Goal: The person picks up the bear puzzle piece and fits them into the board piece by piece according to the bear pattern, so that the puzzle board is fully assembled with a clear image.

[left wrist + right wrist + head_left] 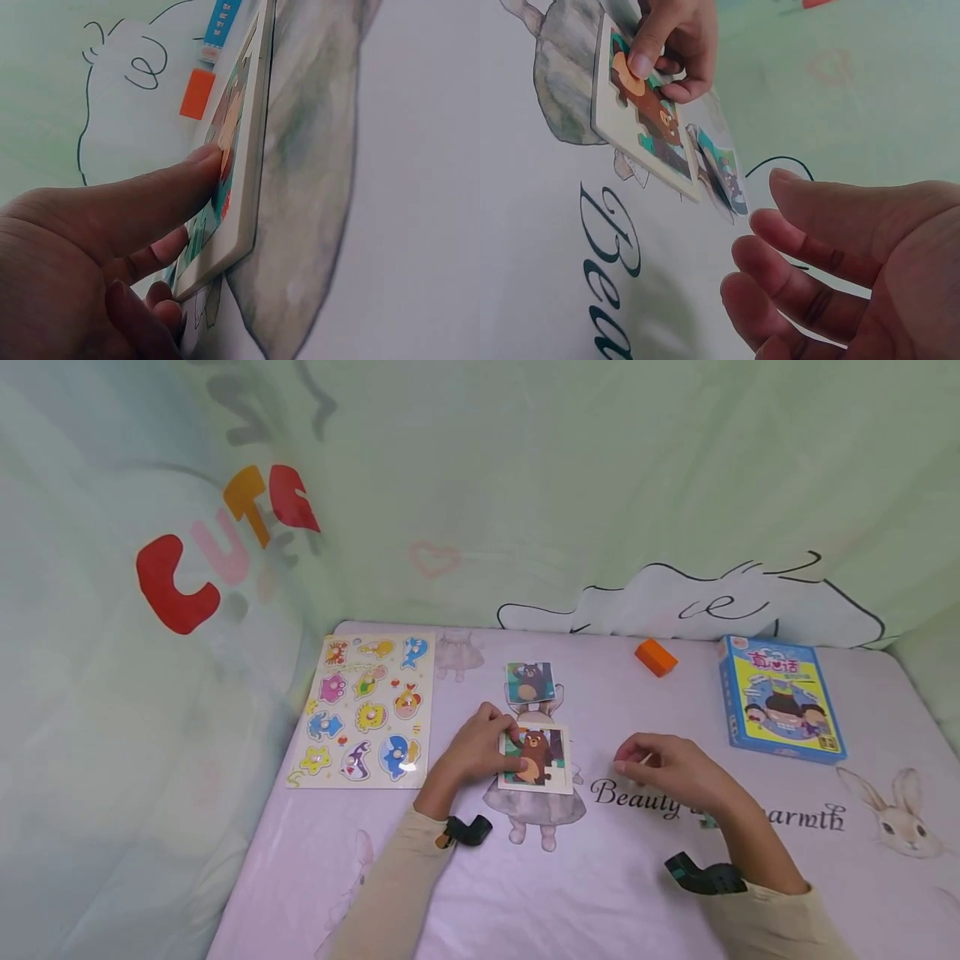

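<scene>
A small jigsaw puzzle (537, 760) with a brown bear lies in a pale frame on the table. Bare board shows at its lower right corner. My left hand (480, 745) holds it at the left side, thumb across the bear and fingers bent near the edge, as the left wrist view (97, 247) also shows. To the right, my right hand (675, 768) hovers above the printed lettering, fingers loosely curled around nothing. In the right wrist view its fingers (757, 262) hold nothing. Partly hidden by the right forearm, a small green piece (708, 821) lies on the cloth.
Behind the puzzle lies a bear picture card (530, 682). A knob puzzle board (429, 710) with sea animals is at the left. An orange block (656, 657) and a blue-and-yellow card game box (783, 700) stand at the back right. Curtains border the table's back and left.
</scene>
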Demonstrator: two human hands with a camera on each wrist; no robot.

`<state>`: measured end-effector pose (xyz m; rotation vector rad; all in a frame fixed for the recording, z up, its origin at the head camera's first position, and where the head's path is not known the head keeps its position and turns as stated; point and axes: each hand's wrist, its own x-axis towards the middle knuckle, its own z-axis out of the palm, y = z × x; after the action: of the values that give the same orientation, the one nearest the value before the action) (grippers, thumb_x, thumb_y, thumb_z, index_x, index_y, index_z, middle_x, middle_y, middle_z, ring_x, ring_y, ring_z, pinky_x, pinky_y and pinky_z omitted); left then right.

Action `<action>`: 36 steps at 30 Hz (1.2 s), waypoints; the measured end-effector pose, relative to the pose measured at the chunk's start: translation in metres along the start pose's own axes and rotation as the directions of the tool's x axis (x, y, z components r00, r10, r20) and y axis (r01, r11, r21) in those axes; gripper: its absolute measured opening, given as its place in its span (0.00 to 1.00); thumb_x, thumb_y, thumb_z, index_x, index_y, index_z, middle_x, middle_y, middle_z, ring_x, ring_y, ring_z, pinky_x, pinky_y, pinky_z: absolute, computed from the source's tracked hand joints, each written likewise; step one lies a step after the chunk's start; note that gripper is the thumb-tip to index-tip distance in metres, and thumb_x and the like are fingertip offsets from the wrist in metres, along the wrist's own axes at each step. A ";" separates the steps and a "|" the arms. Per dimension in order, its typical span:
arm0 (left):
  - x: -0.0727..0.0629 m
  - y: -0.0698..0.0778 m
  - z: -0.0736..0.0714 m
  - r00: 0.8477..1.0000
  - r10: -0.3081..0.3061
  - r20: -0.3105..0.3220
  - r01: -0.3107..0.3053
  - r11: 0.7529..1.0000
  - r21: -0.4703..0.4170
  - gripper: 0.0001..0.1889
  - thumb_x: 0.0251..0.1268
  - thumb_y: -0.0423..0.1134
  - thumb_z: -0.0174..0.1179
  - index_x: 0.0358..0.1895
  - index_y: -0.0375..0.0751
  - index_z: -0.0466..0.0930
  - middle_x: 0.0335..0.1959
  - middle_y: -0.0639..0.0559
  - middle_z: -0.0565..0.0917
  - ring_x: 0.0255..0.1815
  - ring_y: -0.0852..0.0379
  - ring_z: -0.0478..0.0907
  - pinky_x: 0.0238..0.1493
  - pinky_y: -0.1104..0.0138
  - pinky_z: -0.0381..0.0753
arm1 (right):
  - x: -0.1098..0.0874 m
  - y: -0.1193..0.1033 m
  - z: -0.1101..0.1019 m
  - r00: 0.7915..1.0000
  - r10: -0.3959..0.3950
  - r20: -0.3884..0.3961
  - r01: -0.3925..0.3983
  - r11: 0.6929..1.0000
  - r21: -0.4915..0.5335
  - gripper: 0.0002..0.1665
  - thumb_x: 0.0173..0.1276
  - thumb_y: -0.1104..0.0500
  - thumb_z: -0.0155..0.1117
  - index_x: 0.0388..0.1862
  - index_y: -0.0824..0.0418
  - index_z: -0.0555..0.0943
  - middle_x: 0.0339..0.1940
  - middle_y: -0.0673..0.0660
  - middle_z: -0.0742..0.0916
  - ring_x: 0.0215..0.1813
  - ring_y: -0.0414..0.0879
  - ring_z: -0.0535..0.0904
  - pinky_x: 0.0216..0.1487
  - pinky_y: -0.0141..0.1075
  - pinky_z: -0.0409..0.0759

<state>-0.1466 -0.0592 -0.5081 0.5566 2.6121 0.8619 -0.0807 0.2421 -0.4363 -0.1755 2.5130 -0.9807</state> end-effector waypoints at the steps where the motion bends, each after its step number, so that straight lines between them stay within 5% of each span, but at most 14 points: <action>1: 0.000 0.000 0.000 1.000 0.005 -0.003 -0.005 1.000 0.000 0.19 0.54 0.52 0.77 0.42 0.51 0.78 0.48 0.51 0.68 0.47 0.54 0.69 0.49 0.65 0.70 | 0.000 0.002 0.000 1.000 0.003 0.001 -0.003 1.000 0.003 0.15 0.72 0.48 0.67 0.49 0.57 0.84 0.39 0.53 0.84 0.42 0.48 0.79 0.38 0.35 0.80; 9: -0.001 -0.003 0.001 0.999 0.036 -0.027 -0.037 0.999 -0.010 0.19 0.54 0.52 0.77 0.40 0.51 0.78 0.46 0.52 0.67 0.45 0.55 0.69 0.48 0.65 0.69 | -0.005 0.016 -0.001 1.000 0.011 -0.022 -0.011 1.000 -0.006 0.16 0.72 0.45 0.67 0.49 0.54 0.84 0.39 0.52 0.84 0.42 0.48 0.78 0.38 0.34 0.78; 36: 0.000 -0.003 0.002 1.000 0.009 -0.011 -0.009 1.000 -0.007 0.19 0.54 0.52 0.77 0.41 0.52 0.78 0.47 0.52 0.67 0.46 0.54 0.69 0.49 0.65 0.69 | -0.033 0.065 -0.025 0.990 0.129 -0.059 -0.133 0.989 -0.059 0.23 0.70 0.44 0.68 0.52 0.59 0.85 0.38 0.53 0.86 0.42 0.48 0.77 0.35 0.33 0.77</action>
<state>-0.1462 -0.0605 -0.5117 0.5634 2.6171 0.8785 -0.0590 0.3146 -0.4523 -0.0017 2.5699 -0.8660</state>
